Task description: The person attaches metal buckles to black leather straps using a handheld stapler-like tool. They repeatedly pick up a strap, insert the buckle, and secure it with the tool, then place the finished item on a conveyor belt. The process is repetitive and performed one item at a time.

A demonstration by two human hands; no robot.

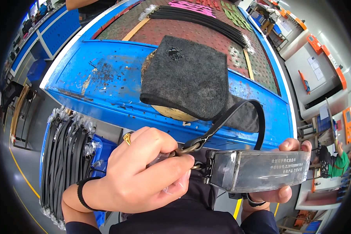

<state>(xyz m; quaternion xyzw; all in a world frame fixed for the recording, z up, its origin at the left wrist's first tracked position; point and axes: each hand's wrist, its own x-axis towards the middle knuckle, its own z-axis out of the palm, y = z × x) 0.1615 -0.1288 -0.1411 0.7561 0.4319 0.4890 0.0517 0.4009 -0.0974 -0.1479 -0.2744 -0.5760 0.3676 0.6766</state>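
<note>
My left hand (144, 175), with a gold ring and a black wrist band, pinches brass-coloured hardware (189, 149) at the end of a black strap (238, 107). Some clear wrap shows between its fingers. From there the strap arches up and right, then drops behind a hand-held edge-paint dispenser (261, 171). That dispenser is a long clear plastic case, greyish inside, with a dark fitting at its left end beside the hardware. My right hand (275, 195) grips it from behind and below; fingertips show above its right end, while the palm is hidden.
A dark cloth (187, 78) covers a round pad on the blue bench (105, 78). Black straps (199, 21) and pink and green pieces lie on the red mesh behind. Lower left, a blue bin (105, 146) has many wrapped straps (68, 156) beside it. People work farther off.
</note>
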